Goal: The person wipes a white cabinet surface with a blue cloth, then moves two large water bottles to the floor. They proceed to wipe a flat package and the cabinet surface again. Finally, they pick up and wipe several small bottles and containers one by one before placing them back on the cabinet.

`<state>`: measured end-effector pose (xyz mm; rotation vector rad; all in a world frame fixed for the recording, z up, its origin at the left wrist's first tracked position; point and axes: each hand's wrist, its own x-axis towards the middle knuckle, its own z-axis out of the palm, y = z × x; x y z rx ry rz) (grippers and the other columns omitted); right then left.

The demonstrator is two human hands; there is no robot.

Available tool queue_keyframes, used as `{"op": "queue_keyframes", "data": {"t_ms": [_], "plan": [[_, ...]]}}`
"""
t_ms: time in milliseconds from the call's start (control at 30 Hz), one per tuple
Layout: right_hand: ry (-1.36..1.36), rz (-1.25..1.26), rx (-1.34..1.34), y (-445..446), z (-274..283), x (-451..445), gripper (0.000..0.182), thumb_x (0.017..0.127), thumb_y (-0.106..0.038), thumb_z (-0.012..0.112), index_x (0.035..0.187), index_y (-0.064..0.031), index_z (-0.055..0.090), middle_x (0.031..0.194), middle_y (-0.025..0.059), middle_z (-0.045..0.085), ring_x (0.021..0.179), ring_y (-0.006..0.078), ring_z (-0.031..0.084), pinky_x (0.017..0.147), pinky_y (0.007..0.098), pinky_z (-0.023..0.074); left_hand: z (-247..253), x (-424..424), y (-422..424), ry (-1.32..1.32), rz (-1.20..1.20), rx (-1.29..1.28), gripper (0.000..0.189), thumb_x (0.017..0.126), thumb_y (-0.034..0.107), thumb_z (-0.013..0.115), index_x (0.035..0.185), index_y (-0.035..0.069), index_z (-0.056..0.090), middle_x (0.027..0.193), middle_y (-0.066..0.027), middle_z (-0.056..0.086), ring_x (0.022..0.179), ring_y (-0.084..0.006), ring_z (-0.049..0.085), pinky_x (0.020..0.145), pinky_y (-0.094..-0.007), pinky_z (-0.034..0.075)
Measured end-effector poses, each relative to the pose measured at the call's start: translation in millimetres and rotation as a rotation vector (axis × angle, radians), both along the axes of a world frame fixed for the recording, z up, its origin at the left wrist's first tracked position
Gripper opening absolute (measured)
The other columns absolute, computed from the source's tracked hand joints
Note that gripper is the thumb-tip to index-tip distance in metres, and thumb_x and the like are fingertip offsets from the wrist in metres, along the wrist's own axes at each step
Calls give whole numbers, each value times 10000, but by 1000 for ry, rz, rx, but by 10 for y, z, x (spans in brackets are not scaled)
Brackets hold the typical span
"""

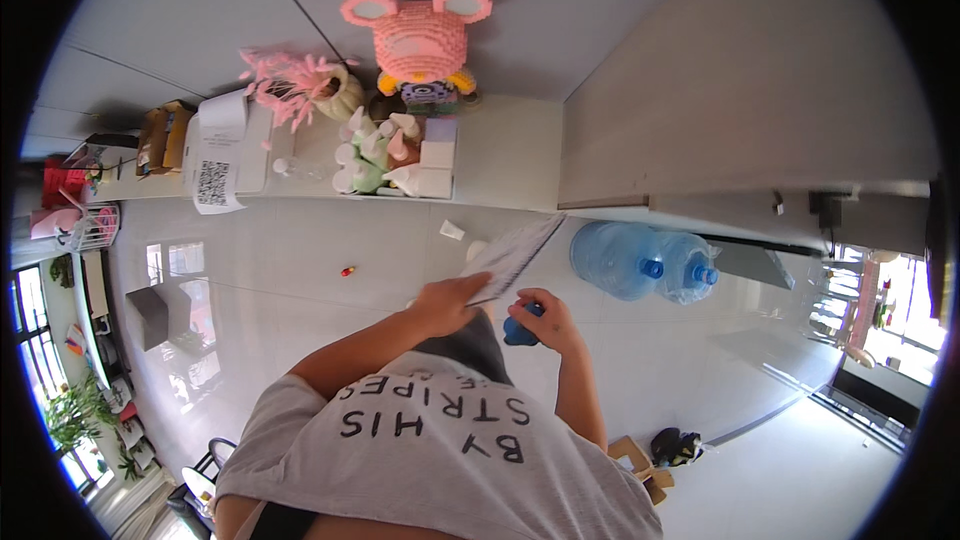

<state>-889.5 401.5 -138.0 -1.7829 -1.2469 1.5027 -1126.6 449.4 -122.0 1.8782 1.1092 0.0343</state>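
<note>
My left hand (pixel 450 305) grips the lower end of a spiral-bound notebook (pixel 514 255), which slants up and to the right over the floor. Beside it, my right hand (pixel 551 319) is closed around a small dark blue object (pixel 523 326); its exact kind cannot be told. A gap separates the two hands, both in front of my shirt. Beyond the notebook's far end runs the edge of a long white counter (pixel 506 165).
Two blue water jugs (pixel 616 259) stand right of the notebook. On the counter are a tray of bottles (pixel 379 157), a pink brick-built bear (pixel 420 41) and a vase (pixel 341 94). A grey box (pixel 159 316) and a small red item (pixel 347 271) lie on the floor.
</note>
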Motion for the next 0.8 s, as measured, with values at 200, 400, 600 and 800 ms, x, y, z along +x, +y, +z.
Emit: {"op": "queue_keyframes", "data": {"t_ms": [200,400,600,800], "plan": [[-395,-83,359,1162,-1112,403,443,808,-287,728,1165,-65,585,1244,179,539,1055,330,539,891,409,441,-193,-542,300,75,50,-147,511,862,272,561,1346,127,483,1132,-165,637,1007,-354,611,867,-430,486],[-917,186,212,1740,-2884,286,588,928,-427,518,1437,-164,384,1509,258,220,1370,445,235,1124,499,243,-500,-759,364,184,28,-167,578,780,284,634,1321,118,515,1129,-147,651,953,-337,642,798,-408,521],[-1035,74,483,3029,-3697,341,585,938,-421,508,1441,-157,369,1451,363,227,1357,481,239,1111,526,242,-760,-815,534,116,77,-195,609,766,298,647,1326,95,518,1168,-147,639,964,-338,643,810,-393,529],[-766,-101,294,4240,-3735,140,533,919,-322,568,1394,-125,429,1405,308,356,1301,454,354,1070,510,321,-950,-773,540,-10,120,-222,711,695,170,649,1379,132,461,1174,-123,638,953,-317,650,816,-370,537]]}}
